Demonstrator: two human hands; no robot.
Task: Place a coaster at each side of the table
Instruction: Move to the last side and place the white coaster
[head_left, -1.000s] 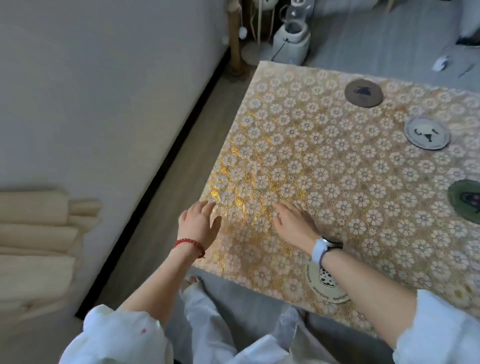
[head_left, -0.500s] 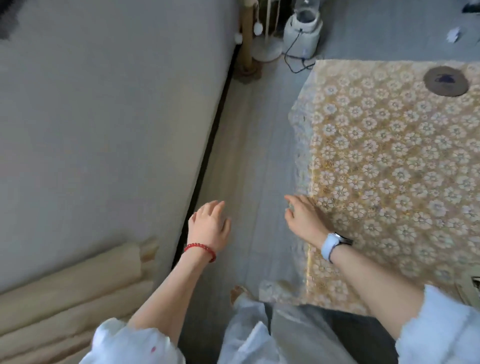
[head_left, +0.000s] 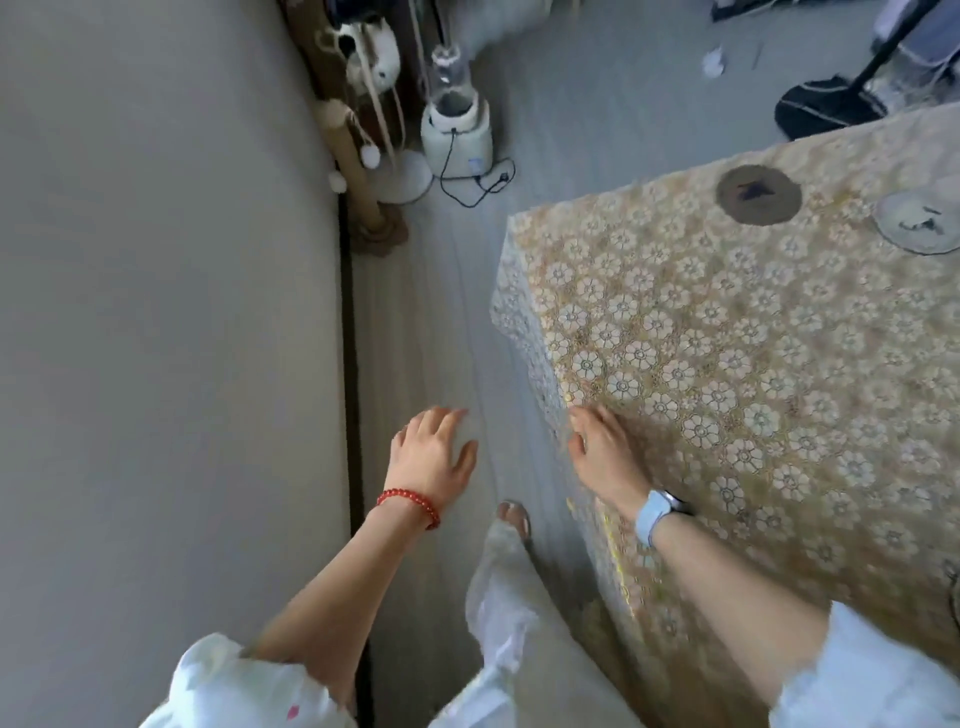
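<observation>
A table (head_left: 810, 374) under a gold flower-patterned cloth fills the right side. A dark brown round coaster (head_left: 758, 194) lies near its far edge, and a grey-white coaster (head_left: 917, 221) lies to the right of it. My right hand (head_left: 605, 453), with a pale blue watch on the wrist, rests flat on the cloth at the table's left edge, holding nothing. My left hand (head_left: 434, 457), with a red bead bracelet, hovers over the floor left of the table, fingers spread and empty. A dark sliver at the right border may be another coaster.
A pale wall (head_left: 156, 312) runs along the left, leaving a narrow strip of grey floor (head_left: 441, 322) beside the table. A white appliance (head_left: 456, 132) with a black cord and a rope-wrapped post (head_left: 358, 171) stand at the far end. A black stand base (head_left: 826, 106) sits beyond the table.
The view has swung left along the table's edge. My left hand left the cloth and now hangs over the floor. My right hand slid to the table's left edge.
</observation>
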